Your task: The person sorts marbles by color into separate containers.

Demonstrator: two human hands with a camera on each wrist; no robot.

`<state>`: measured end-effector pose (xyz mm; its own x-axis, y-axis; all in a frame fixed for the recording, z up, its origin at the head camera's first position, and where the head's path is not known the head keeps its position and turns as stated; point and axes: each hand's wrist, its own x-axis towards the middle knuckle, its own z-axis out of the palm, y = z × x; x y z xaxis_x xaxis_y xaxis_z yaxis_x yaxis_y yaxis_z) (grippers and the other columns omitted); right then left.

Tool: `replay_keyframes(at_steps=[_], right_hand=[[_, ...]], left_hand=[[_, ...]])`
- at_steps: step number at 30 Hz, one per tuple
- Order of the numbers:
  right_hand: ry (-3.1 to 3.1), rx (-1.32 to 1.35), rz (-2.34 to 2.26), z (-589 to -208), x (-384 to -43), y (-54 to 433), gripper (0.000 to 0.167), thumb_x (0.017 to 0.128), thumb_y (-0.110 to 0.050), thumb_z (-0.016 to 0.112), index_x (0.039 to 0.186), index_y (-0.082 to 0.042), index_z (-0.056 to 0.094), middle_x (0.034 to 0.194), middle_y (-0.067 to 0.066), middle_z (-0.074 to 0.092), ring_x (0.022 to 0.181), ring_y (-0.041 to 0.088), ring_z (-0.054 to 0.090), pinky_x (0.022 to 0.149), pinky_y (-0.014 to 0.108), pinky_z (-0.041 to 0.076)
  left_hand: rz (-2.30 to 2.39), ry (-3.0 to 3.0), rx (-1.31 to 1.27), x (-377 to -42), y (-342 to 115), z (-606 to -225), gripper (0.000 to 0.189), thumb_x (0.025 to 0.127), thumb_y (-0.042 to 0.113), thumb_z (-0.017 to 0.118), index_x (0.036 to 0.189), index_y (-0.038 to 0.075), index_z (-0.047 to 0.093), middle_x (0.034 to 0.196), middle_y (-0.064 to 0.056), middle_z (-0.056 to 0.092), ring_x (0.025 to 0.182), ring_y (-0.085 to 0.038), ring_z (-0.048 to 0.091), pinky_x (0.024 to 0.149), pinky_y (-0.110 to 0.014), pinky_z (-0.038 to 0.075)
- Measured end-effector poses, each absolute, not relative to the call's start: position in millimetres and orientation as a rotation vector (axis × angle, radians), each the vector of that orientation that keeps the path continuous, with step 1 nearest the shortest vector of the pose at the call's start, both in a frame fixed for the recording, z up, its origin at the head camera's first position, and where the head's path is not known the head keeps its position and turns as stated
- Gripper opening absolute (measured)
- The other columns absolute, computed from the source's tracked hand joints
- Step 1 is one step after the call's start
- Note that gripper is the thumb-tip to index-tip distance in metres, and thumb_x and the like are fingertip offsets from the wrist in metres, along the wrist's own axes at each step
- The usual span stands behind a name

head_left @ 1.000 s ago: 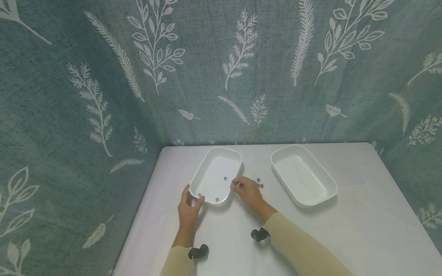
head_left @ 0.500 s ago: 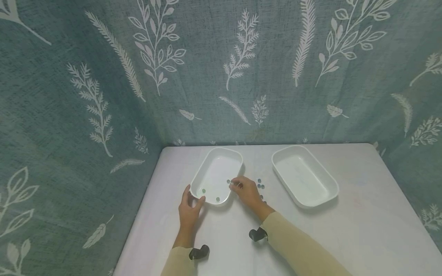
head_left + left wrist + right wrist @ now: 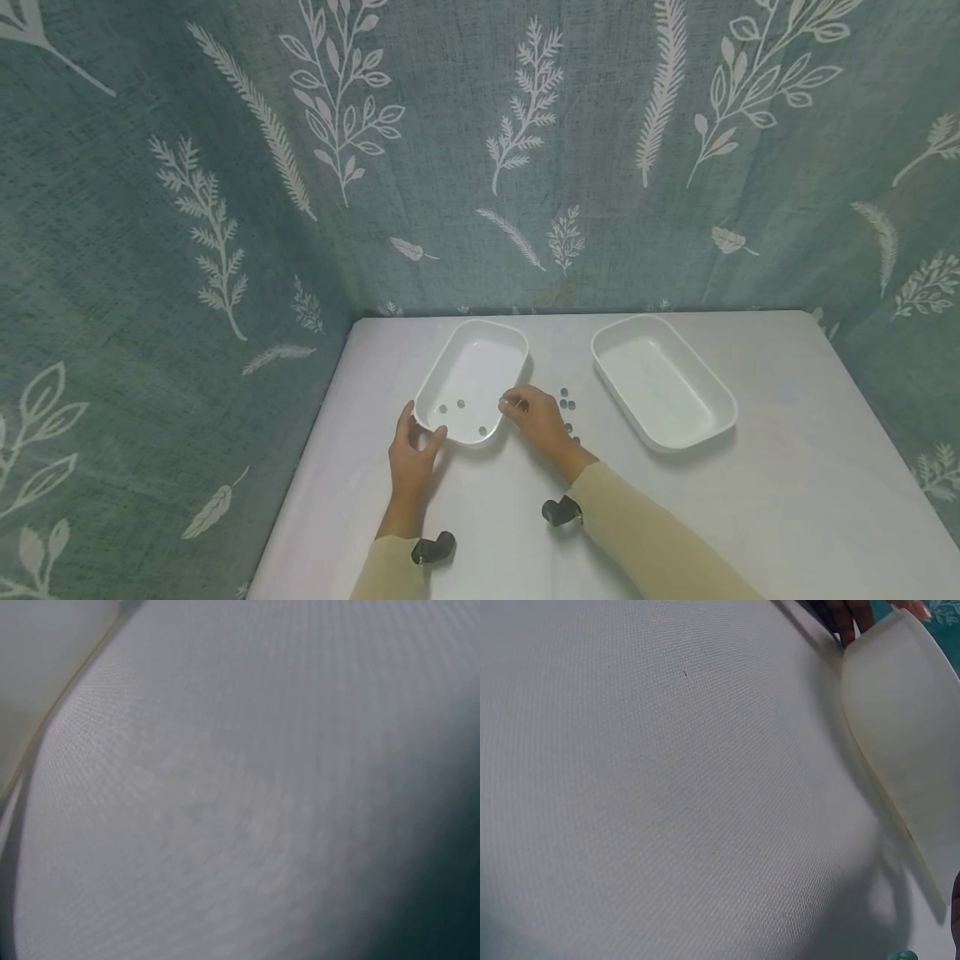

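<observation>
White tray (image 3: 907, 727) cropped by right wrist view's edge; tabletop (image 3: 225, 787) blurred in left wrist view

A teal fabric backdrop (image 3: 450, 167), printed with pale leaf sprigs (image 3: 346, 123) and feathery fronds (image 3: 660, 92), rises at twelve o'clock and wraps round to nine and three. A white table (image 3: 795, 500) with rounded far corners spreads across six o'clock, its surface finely woven up close. Soft, diffuse light leaves the fabric backdrop darker toward ten o'clock
</observation>
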<state>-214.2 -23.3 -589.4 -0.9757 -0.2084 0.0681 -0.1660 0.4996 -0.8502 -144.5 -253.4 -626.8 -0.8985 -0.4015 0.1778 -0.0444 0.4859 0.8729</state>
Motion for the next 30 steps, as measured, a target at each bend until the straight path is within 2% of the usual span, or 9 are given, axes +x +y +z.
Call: replay_keyframes(at_steps=[7, 14, 23, 27, 30], right_hand=[[2.68, -0.35, -1.549, -591, -214, -18, 0.022, 0.092, -0.029, 0.066, 0.109, -0.015, 0.068, 0.094, -0.008, 0.063, 0.083, 0.01, 0.057, 0.074, 0.029, 0.052], [2.721, -0.344, -1.538, -594, -217, 1, 0.018, 0.091, -0.026, 0.069, 0.107, -0.017, 0.07, 0.091, -0.012, 0.063, 0.084, 0.01, 0.057, 0.08, 0.033, 0.05], [2.741, -0.321, -1.603, -590, -222, 33, 0.016, 0.092, -0.021, 0.067, 0.107, -0.013, 0.07, 0.092, -0.006, 0.065, 0.085, 0.015, 0.058, 0.076, 0.036, 0.052], [2.753, -0.279, -1.594, -593, -219, 45, 0.017, 0.093, -0.019, 0.066, 0.108, -0.013, 0.07, 0.098, -0.002, 0.067, 0.092, 0.019, 0.06, 0.081, 0.039, 0.052], [2.77, -0.265, -1.582, -597, -216, 52, 0.017, 0.092, -0.018, 0.066, 0.107, -0.011, 0.069, 0.106, 0.002, 0.068, 0.102, 0.023, 0.061, 0.09, 0.042, 0.05]], left_hand=[[-1.395, -2.362, 0.352, -145, -253, -629, 0.081, 0.084, 0.041, 0.075, 0.15, 0.019, 0.034, 0.144, -0.009, 0.049, 0.139, -0.027, 0.035, 0.116, -0.053, 0.016], [-1.388, -2.361, 0.351, -146, -252, -629, 0.081, 0.083, 0.037, 0.077, 0.15, 0.018, 0.035, 0.144, -0.01, 0.048, 0.138, -0.028, 0.036, 0.115, -0.053, 0.017], [-1.373, -2.37, 0.361, -147, -255, -629, 0.082, 0.083, 0.036, 0.078, 0.15, 0.017, 0.036, 0.148, -0.009, 0.043, 0.14, -0.029, 0.033, 0.115, -0.054, 0.019], [-1.371, -2.367, 0.362, -147, -255, -629, 0.081, 0.083, 0.038, 0.077, 0.15, 0.017, 0.036, 0.148, -0.008, 0.044, 0.14, -0.028, 0.033, 0.115, -0.053, 0.019], [-1.36, -2.371, 0.37, -148, -255, -630, 0.082, 0.082, 0.041, 0.077, 0.15, 0.019, 0.036, 0.147, -0.008, 0.045, 0.139, -0.028, 0.034, 0.114, -0.054, 0.02]])
